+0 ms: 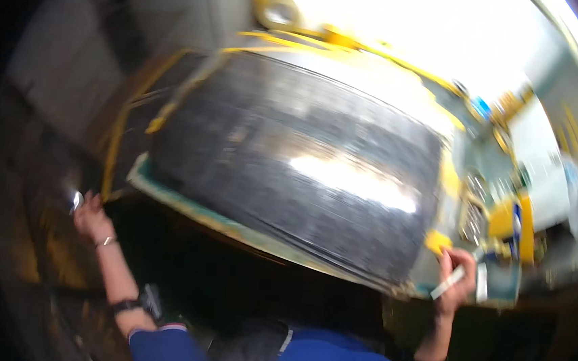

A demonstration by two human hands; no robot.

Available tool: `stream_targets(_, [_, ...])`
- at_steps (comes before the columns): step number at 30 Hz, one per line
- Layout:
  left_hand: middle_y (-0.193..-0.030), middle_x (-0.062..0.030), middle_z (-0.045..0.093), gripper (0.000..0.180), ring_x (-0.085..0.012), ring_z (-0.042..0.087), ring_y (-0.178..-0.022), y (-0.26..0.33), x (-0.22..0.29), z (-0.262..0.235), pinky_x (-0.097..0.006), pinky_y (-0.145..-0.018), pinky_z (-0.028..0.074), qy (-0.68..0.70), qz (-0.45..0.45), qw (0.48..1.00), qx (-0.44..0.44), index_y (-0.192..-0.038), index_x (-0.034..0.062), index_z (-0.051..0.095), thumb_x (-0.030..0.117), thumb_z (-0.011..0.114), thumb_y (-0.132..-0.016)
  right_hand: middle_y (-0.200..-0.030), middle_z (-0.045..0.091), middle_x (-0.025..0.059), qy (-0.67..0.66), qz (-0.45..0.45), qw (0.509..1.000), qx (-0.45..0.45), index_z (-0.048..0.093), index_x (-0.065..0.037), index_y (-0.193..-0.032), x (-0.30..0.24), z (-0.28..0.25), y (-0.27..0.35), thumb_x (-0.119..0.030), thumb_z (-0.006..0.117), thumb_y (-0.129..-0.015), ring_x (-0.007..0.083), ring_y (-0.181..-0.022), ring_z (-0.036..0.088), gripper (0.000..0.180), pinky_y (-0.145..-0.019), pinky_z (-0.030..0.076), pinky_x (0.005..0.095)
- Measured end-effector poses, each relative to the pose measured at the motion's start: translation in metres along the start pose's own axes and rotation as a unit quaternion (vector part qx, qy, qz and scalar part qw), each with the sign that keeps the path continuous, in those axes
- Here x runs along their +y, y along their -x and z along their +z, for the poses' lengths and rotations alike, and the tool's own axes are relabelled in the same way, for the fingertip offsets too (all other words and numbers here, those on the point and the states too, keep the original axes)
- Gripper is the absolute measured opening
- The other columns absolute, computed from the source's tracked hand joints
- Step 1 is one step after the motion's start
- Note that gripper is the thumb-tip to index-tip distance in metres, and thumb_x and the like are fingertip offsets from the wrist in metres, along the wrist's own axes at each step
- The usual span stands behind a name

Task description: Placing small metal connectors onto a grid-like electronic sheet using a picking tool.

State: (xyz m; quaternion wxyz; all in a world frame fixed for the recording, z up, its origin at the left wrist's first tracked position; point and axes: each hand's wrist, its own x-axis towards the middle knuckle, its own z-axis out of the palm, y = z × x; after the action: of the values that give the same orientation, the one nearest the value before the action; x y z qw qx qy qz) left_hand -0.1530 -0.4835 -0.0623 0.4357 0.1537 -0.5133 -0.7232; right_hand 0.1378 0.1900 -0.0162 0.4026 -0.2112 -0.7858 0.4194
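Note:
A large dark, glossy panel (290,160) lies in front of me on a green-edged work table (192,208). Out at the far left, beyond the table's corner, my left hand (93,223) is closed round a small, bright, shiny thing (77,202) whose kind is too blurred to make out. My right hand (457,282) is at the table's near right corner, its fingers closed on a short white strip (447,283). A flat yellow piece (437,242) meets its fingertips; whether it is held or only touched I cannot tell.
Yellow strips (279,47) border the panel's far side, and a roll of tape (280,11) stands behind it. At the right are a metal-looking tray of small items (473,219), a yellow block-like thing (513,225) and a blue-topped container (479,108). Motion blurs much of this.

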Motion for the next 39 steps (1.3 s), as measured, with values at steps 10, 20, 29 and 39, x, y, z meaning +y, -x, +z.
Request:
stream_targets(10, [-0.108,-0.0189,0.058,0.028,-0.0331,0.067,-0.084,-0.030,-0.122,0.030,-0.041,-0.068,0.064,-0.004,-0.061,0.985,0.161,-0.124,0.0041,0.045,0.000,0.043,-0.096,-0.093,0.063,0.0066,0.013,0.012,1.000,0.014,0.056,0.000,-0.101,0.003,-0.008,0.005,0.000,0.061,-0.092,0.0100,-0.083,0.059,0.011,-0.076,0.048,0.0238])
stream_targets(20, [-0.085,-0.0194,0.069,0.045,-0.0349,0.068,-0.080,0.004,-0.250,-0.044,-0.044,-0.075,0.051,-0.535,0.079,0.840,0.034,-0.085,-0.0022,0.069,0.039,0.074,-0.068,-0.093,0.062,0.0069,0.035,0.028,0.999,0.000,0.056,0.001,-0.099,-0.003,-0.004,0.002,0.000,0.061,-0.092,0.0107,-0.083,0.059,0.009,-0.078,0.047,0.0239])
stream_targets(29, [-0.085,-0.0152,0.068,0.027,-0.0239,0.065,-0.078,-0.030,-0.213,-0.057,-0.036,-0.074,0.051,-0.457,0.073,0.876,0.140,-0.086,-0.0022,0.068,0.020,0.072,-0.073,-0.091,0.062,0.0054,-0.007,0.030,1.000,0.006,0.059,0.000,-0.098,-0.004,-0.003,0.006,0.000,0.062,-0.090,0.0102,-0.081,0.058,0.008,-0.077,0.047,0.0239])
stream_targets(39, [-0.113,-0.0091,0.062,0.023,-0.0165,0.059,-0.098,0.244,0.073,0.166,-0.029,-0.088,0.047,-0.137,0.220,0.872,-0.416,-0.116,-0.0002,0.060,0.004,0.057,-0.094,-0.113,0.068,0.0097,0.053,-0.080,0.988,-0.123,0.063,-0.006,-0.105,-0.026,0.010,-0.009,-0.005,0.080,-0.071,0.0267,-0.099,0.063,0.038,-0.083,0.052,0.0351])
